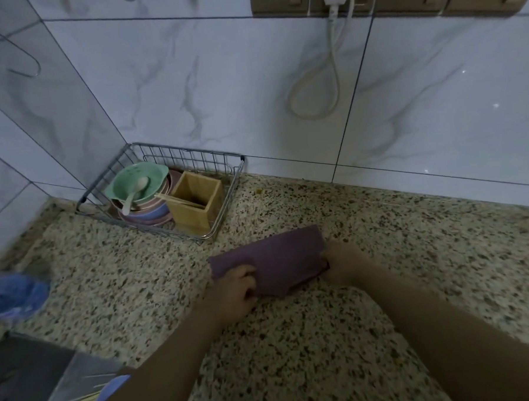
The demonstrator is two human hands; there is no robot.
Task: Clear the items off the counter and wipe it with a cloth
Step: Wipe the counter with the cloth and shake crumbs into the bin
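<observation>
A purple cloth (278, 261), folded flat, lies on the speckled granite counter (382, 255) near the middle. My left hand (234, 289) grips its near left corner. My right hand (341, 262) holds its right edge. Both hands rest on the counter with the cloth stretched between them.
A wire basket (226, 199) sits in the back left corner against the tiled wall, holding a green bowl (133, 181) with a white spoon, stacked pastel plates and a wooden box (196, 201) with chopsticks. A blue bowl (14, 294) stands at the left edge. A steel sink (27, 381) is at lower left. A white cord (327, 83) hangs from wall sockets.
</observation>
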